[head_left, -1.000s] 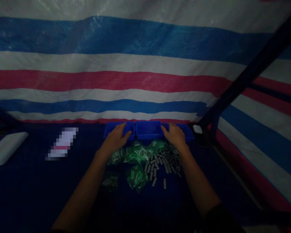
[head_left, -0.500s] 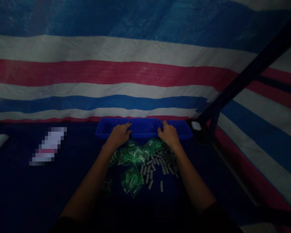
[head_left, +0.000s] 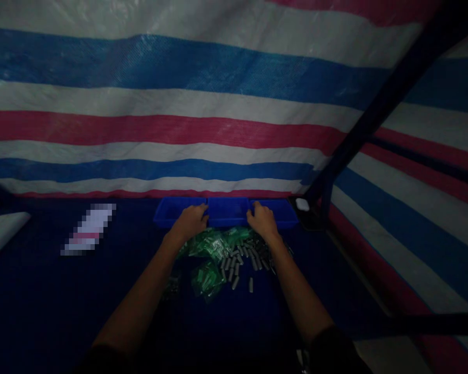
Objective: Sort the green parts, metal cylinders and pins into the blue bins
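Observation:
Three blue plastic bins stand in a row at the far edge of a dark blue table. My left hand (head_left: 190,221) grips the near rim of the left bin (head_left: 167,213), fingers curled over it. My right hand (head_left: 262,219) holds the near rim of the right bin (head_left: 283,214) the same way. The middle bin (head_left: 226,212) sits between my hands, untouched. Just in front of the bins lies a pile of small grey cylinders (head_left: 242,258) mixed with clear green plastic bags (head_left: 206,272) that hold more small parts.
A red, white and blue striped tarp (head_left: 179,130) hangs right behind the bins. A dark metal frame post (head_left: 374,109) slants up from the table's right corner. A white flat object (head_left: 2,234) and a blurred packet (head_left: 89,229) lie at the left.
Both hands shifted from lying on the bins to gripping the near rims of the outer bins. The view swayed down and back up; the bins look slightly closer together.

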The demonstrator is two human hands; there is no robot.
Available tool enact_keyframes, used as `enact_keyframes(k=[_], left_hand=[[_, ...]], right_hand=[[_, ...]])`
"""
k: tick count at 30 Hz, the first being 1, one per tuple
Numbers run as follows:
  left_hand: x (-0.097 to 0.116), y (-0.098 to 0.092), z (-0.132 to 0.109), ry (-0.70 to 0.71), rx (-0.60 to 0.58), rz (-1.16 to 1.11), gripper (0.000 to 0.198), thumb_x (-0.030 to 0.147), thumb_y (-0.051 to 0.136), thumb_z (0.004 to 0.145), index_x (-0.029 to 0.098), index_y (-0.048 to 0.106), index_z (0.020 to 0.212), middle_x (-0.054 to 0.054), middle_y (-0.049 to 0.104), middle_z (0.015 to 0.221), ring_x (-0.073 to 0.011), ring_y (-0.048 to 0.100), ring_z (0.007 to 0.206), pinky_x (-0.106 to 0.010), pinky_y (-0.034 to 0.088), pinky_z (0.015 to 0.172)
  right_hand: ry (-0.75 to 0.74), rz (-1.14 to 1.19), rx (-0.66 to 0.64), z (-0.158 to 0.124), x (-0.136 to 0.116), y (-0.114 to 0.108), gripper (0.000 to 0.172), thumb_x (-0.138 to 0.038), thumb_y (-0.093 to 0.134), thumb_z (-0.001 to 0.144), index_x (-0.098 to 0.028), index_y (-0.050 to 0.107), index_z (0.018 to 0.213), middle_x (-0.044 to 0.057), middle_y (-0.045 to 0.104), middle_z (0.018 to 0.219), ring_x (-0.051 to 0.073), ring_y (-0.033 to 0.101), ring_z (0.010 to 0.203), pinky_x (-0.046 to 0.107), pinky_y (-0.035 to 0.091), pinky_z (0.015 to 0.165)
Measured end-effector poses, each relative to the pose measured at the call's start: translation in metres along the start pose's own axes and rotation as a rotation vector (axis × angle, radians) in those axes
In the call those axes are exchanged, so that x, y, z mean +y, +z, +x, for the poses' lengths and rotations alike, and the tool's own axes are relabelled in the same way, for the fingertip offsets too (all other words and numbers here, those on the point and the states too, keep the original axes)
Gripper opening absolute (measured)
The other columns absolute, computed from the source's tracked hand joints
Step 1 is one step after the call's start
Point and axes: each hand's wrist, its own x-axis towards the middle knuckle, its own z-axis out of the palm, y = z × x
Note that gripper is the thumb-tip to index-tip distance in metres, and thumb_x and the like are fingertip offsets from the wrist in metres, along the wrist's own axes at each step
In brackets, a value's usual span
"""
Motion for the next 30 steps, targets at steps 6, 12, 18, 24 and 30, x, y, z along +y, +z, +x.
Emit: enact_keyframes(k=[6,12,18,24,30], left_hand=[[0.001,0.002,0.000,-0.009,0.041,0.030,0.040,0.024,0.041,0.083,0.014,0.052,0.120,-0.012,0.057,0.120,-0.0246,0.055,0.107,-0.034,0.042,0.092],[0.001,0.004,0.002,0.023,0.052,0.043,0.040,0.024,0.039,0.083,0.014,0.052,0.119,-0.010,0.057,0.120,-0.0243,0.056,0.107,-0.035,0.041,0.092],[0.002,0.007,-0.002,0.019,0.064,0.058,0.039,0.026,0.038,0.084,0.016,0.051,0.119,-0.011,0.058,0.119,-0.0232,0.057,0.104,-0.032,0.043,0.089],[-0.009,0.007,0.004,0.055,0.019,-0.022,0.045,0.033,0.042,0.084,0.018,0.044,0.126,-0.009,0.052,0.126,-0.0229,0.051,0.112,-0.033,0.038,0.094],[0.045,-0.023,-0.078,0.134,0.291,-0.089,0.023,0.024,0.043,0.084,0.017,0.059,0.100,-0.009,0.060,0.108,-0.0230,0.054,0.103,-0.040,0.041,0.089]], right_hand=[[-0.035,0.011,0.020,0.003,0.003,0.002,0.029,-0.027,0.037,0.086,-0.011,0.055,0.102,0.015,0.066,0.092,0.023,0.062,0.088,0.030,0.042,0.076],[-0.136,0.034,0.000,0.008,0.012,0.001,0.032,-0.030,0.042,0.083,-0.012,0.056,0.104,0.013,0.065,0.099,0.021,0.060,0.094,0.027,0.041,0.079],[-0.138,0.008,0.025,0.010,0.008,0.004,0.033,-0.028,0.040,0.082,-0.009,0.058,0.101,0.016,0.065,0.098,0.023,0.060,0.094,0.029,0.041,0.080],[-0.105,0.027,0.015,0.015,0.006,0.007,0.036,-0.032,0.041,0.081,-0.010,0.060,0.103,0.017,0.064,0.100,0.024,0.059,0.095,0.030,0.041,0.080],[-0.077,0.177,0.351,-0.003,0.007,0.005,0.042,-0.039,0.037,0.086,-0.009,0.061,0.103,0.017,0.061,0.107,0.025,0.047,0.109,0.035,0.033,0.091]])
